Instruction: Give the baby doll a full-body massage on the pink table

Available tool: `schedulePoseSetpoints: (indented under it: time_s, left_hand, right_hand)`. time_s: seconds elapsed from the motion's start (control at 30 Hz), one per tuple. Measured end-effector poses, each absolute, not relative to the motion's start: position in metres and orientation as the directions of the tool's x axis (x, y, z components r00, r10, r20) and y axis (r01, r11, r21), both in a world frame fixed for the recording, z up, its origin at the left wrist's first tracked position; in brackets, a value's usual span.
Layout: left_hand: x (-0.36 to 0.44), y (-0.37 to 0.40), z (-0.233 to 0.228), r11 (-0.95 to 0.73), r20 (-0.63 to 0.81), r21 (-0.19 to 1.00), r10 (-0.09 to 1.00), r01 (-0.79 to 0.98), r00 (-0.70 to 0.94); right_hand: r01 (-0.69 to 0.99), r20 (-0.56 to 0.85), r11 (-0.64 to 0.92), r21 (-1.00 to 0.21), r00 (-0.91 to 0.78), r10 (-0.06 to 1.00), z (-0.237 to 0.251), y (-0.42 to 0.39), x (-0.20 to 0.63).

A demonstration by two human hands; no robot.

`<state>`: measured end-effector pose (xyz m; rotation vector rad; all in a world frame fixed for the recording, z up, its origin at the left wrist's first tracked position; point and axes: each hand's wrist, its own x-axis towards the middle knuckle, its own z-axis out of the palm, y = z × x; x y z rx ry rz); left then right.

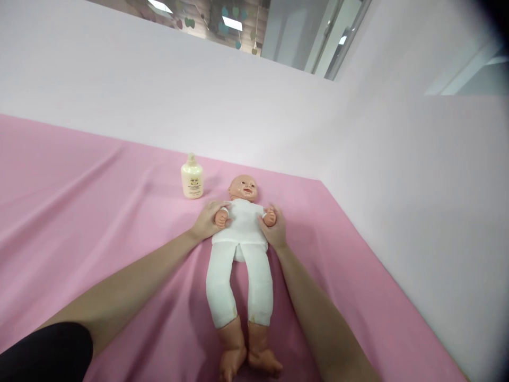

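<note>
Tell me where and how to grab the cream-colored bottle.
I'd grip the bottle around its wide body, below the narrow top, probably from the left: it stands upright, with pink cloth on that side and the doll on its right.

This looks like an infant-care training room: a baby doll (244, 223) dressed in white lies on a pink sheet (79, 212) near a pump bottle (193, 181), beside plain white walls (159, 90). Above them, 2 lit ceiling panels (233, 23) and hanging coloured ornaments (190, 23) give a nursery-school look.
</note>
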<state>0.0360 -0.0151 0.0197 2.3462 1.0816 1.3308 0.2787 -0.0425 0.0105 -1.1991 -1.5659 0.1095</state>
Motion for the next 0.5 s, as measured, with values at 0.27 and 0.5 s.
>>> schedulePoseSetpoints:
  time_s: [0.27,0.5]
  left_hand:
    - [0.037,-0.008,0.013,-0.690,0.641,0.521,0.705,0.503,0.303]
    - [0.035,0.012,-0.005,-0.624,0.628,0.531,0.744,0.574,0.227]
  right_hand:
    - [0.657,0.691,0.528,-0.538,-0.015,0.723,0.002,-0.037,0.281]
    - [0.726,0.621,0.415,-0.548,0.021,0.784,-0.009,-0.022,0.291]
